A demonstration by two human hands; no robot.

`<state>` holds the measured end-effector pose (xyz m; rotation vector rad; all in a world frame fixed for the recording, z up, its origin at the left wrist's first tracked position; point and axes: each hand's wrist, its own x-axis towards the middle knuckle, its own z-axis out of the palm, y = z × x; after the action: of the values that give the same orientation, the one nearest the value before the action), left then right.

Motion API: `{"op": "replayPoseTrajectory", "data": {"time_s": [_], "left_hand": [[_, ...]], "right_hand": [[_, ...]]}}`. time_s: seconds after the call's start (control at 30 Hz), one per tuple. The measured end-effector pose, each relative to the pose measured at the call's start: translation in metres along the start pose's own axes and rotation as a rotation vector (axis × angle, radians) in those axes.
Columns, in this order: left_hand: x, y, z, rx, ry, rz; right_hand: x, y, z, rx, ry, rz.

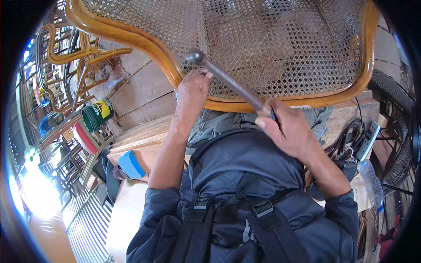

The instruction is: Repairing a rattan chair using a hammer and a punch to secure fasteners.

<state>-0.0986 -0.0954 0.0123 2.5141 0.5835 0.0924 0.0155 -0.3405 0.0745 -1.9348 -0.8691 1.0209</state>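
A woven cane panel [280, 52] in a curved, glossy brown wooden frame [162, 55] lies in front of me, its near edge by my lap. My right hand [287, 129] is closed round the handle of a hammer [232, 85]. The hammer slants up and left, its rounded dark head just above my left fingertips. At the inner edge of the frame's left curve, my left hand [192, 90] is closed in a pinch against the cane. Whatever those fingers hold is hidden by the hand and hammer. Grey-green cloth [215, 125] lies under the frame's near edge.
Wooden chair frames [66, 57] stand at the far left, near a dark green bucket [97, 115] with a yellow label. A blue cloth-like piece [131, 164] rests on boards beside my left arm. At right are a white power strip [368, 140], black cables and a clear plastic bottle [372, 182].
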Motion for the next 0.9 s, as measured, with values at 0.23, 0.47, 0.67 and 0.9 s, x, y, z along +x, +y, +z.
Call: {"op": "replayPoseTrajectory", "data": {"time_s": [0.23, 0.47, 0.67, 0.9], "left_hand": [[0.006, 0.009, -0.006, 0.094, -0.026, 0.023], [-0.009, 0.015, -0.011, -0.238, 0.017, -0.358], [-0.008, 0.017, -0.01, -0.129, -0.009, -0.284], [-0.008, 0.019, -0.011, -0.095, -0.021, -0.216]], "right_hand": [[0.006, 0.011, 0.003, -0.043, 0.001, 0.044], [-0.003, 0.004, -0.014, 0.059, 0.088, 0.056], [-0.005, 0.009, -0.008, -0.001, 0.065, 0.104], [-0.006, -0.007, -0.012, 0.087, 0.024, 0.019]]}}
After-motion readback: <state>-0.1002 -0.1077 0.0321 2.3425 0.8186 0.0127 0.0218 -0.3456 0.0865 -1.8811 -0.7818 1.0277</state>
